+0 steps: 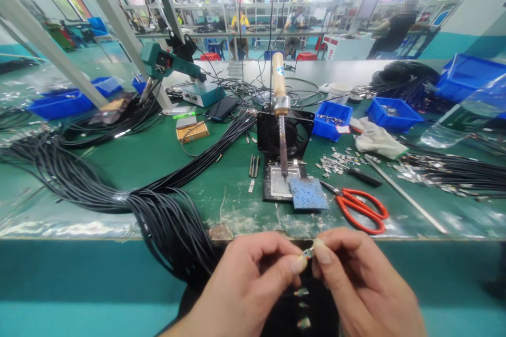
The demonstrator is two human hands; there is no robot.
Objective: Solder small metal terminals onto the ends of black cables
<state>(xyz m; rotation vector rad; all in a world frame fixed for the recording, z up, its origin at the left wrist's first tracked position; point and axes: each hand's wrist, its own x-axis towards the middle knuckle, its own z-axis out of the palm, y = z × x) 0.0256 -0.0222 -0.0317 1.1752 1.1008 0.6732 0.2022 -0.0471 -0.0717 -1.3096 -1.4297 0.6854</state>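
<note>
My left hand and my right hand meet in front of the bench edge. Between their pinching thumbs and forefingers is a small metal connector with bits of coloured wire at it. The left fingertips grip its near end, while the right fingertips close on its far, shiny end. Below, against the dark lap, several similar small connector ends show. Just beyond the hands lie a blue sponge and red-handled scissors. A soldering iron with a wooden handle stands tip down over a metal tray.
A thick bundle of black cables hangs over the bench edge at left. A black fan stands behind the iron. Loose metal pieces, blue bins, a white glove and a plastic bottle lie at right.
</note>
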